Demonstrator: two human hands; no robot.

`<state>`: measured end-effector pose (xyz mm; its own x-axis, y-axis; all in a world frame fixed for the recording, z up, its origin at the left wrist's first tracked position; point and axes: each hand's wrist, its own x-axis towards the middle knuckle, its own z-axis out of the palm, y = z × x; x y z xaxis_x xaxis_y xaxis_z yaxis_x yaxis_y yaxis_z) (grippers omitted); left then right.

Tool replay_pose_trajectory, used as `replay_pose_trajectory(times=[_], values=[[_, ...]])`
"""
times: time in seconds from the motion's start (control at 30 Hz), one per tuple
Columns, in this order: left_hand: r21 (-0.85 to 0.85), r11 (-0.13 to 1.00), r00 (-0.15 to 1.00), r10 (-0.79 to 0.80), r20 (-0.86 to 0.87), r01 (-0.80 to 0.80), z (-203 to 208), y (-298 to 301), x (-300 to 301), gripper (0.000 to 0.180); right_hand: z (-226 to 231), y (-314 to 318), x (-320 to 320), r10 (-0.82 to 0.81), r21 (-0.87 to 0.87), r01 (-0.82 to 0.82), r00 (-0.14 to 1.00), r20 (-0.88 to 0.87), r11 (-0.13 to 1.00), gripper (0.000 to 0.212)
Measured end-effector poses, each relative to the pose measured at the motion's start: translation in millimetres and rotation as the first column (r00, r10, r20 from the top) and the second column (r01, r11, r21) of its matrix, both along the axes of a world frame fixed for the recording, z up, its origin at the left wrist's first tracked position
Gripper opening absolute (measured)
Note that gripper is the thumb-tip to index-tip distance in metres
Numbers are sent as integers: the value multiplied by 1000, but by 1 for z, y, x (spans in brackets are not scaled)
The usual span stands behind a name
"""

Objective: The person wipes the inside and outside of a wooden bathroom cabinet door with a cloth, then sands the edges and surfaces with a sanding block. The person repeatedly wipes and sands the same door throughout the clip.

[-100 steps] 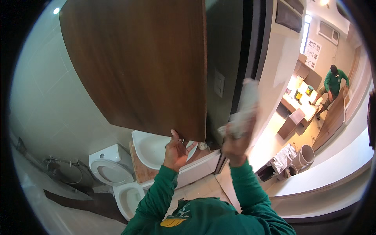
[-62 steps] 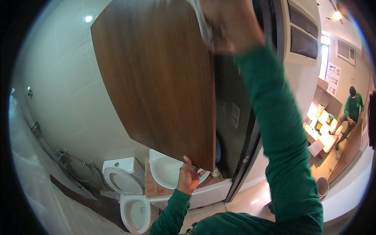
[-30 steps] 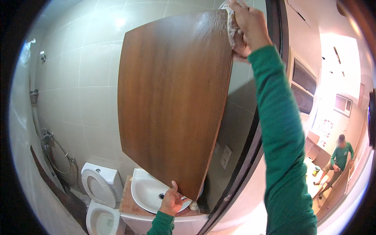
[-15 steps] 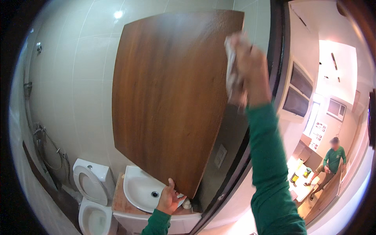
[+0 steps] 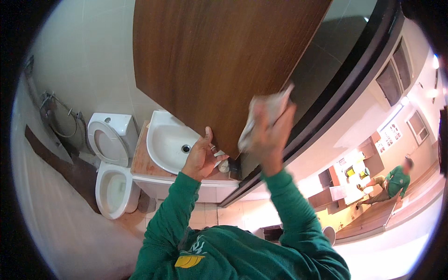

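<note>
A large brown wood-grain panel (image 5: 210, 60) stands upright over the washbasin, its lower end tapering to a corner. My left hand (image 5: 199, 156) grips its bottom edge, thumb raised against the face and fingers curled underneath. Something small and whitish shows by those fingers, too unclear to name. In my right hand (image 5: 269, 140) is a folded whitish cloth (image 5: 268, 109), blurred by motion. It lies at the panel's lower right edge, fingers closed over it.
Below the panel is a white washbasin (image 5: 161, 140) on a counter. To the left stands a toilet (image 5: 112, 186) with its lid raised, and a hose shower (image 5: 65, 123) hangs beyond. A dark door frame (image 5: 340, 102) runs along the right. Past it, another person (image 5: 396, 181) sits in the bright room.
My right hand has moved down the panel's right edge with the cloth, from near the top to near the bottom corner. The view has tilted downward; my left hand stays at the bottom edge.
</note>
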<state>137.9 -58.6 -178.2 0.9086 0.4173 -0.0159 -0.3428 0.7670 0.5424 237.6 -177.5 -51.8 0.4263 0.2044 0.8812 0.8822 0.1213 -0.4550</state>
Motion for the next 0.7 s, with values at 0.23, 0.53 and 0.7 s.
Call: replay_pose_trajectory(times=[0.23,0.53,0.7], values=[[40,992,991,116,73,-119,-43,-93,17,59,-118,-8,-21,202,-73,-254,887,-416,964,54],[418,860,895,400,-197,-292,-27,-104,-51,22,-109,-12,-22,279,-25,-328,839,-467,944,51],[534,756,723,602,-339,-378,-35,-98,-99,24,-110,-8,-24,232,-54,-274,890,-392,960,51]])
